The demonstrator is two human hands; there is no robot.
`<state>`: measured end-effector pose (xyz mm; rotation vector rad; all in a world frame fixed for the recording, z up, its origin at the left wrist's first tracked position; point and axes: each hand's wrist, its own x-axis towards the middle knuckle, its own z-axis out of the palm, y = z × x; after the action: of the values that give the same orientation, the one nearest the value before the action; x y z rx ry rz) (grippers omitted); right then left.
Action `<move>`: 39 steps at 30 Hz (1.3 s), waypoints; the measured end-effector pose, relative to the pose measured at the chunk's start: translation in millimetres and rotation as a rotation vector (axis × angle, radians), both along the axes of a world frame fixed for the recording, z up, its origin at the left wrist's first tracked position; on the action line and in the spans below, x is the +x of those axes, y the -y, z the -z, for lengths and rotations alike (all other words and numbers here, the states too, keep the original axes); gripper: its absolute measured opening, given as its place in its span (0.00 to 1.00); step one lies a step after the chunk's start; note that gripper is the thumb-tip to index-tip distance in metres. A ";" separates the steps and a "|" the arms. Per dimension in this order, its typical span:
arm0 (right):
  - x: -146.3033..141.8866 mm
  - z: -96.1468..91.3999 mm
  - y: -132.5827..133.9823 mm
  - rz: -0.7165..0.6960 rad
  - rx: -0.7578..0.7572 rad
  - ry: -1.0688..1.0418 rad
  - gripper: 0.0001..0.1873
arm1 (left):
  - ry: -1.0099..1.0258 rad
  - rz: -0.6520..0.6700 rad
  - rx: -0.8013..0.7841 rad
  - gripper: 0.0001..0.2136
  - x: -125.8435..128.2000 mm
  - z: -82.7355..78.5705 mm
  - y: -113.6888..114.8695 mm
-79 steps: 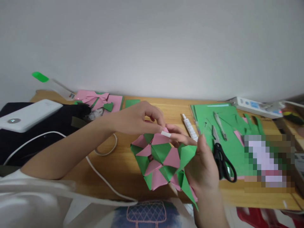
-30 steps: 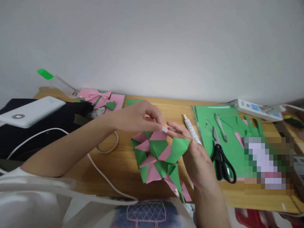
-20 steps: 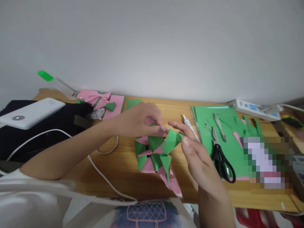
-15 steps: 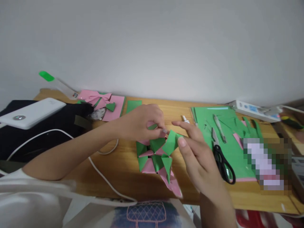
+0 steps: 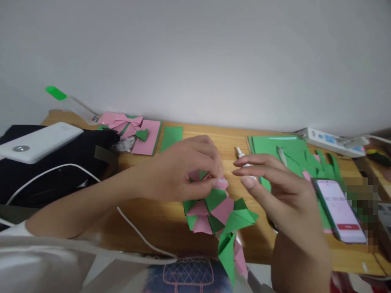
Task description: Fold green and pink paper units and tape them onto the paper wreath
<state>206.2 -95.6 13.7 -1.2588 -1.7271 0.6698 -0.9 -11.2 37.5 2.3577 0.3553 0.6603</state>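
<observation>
A folded paper piece (image 5: 214, 207) of green and pink units hangs over the table's front part, with loose green and pink flaps at its lower right. My left hand (image 5: 195, 167) pinches its upper edge between thumb and fingers, hiding part of the top. To the right, apart from the paper, my right hand (image 5: 277, 191) is open, thumb and fingers spread with nothing between them. Behind its fingertips lies a white tube with a narrow nozzle (image 5: 239, 151), partly covered by them.
Green sheets (image 5: 275, 143) lie right, under paper scraps and a phone (image 5: 340, 211). A power strip (image 5: 332, 142) is behind them. Scissors are mostly hidden by my right hand. Pink paper (image 5: 154, 136) lies back left, near a power bank (image 5: 41, 142) on black cloth. A white cable (image 5: 140, 234) crosses left.
My right hand has let go of the green flap and moved right, fingers parting. The paper piece has turned and shifted slightly right and down in my left hand.
</observation>
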 end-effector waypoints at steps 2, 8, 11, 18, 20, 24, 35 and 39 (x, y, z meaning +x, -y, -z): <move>-2.6 1.2 -5.2 -0.081 -0.027 -0.068 0.07 | 0.002 0.005 0.019 0.07 0.2 0.4 1.0; -13.7 -1.1 -9.4 -0.129 -0.015 -0.129 0.08 | -0.035 0.001 0.038 0.08 0.2 -1.4 2.7; -15.1 -3.4 -9.0 -0.113 0.019 -0.106 0.08 | -0.023 0.002 0.050 0.08 0.4 -2.6 2.1; -15.5 -10.0 -5.9 -0.088 0.085 0.041 0.09 | -0.015 -0.004 0.090 0.10 1.1 -3.0 1.3; -15.9 -10.8 -5.7 -0.099 0.094 0.046 0.08 | -0.022 -0.006 0.094 0.09 0.5 -4.1 1.6; -17.3 -10.7 -6.9 -0.137 0.109 0.109 0.06 | -0.013 -0.005 0.097 0.08 -0.2 -4.1 0.8; -14.4 -16.9 -1.9 0.037 0.084 0.162 0.09 | 0.037 -0.106 0.023 0.07 -1.6 1.2 0.6; -11.8 -19.9 -2.3 -0.057 -0.021 0.008 0.07 | 0.038 -0.145 0.024 0.07 -1.2 0.8 3.7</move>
<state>194.4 -93.2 33.6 -1.2324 -1.7722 0.7181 -2.1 -14.9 36.7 2.3545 0.5080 0.7798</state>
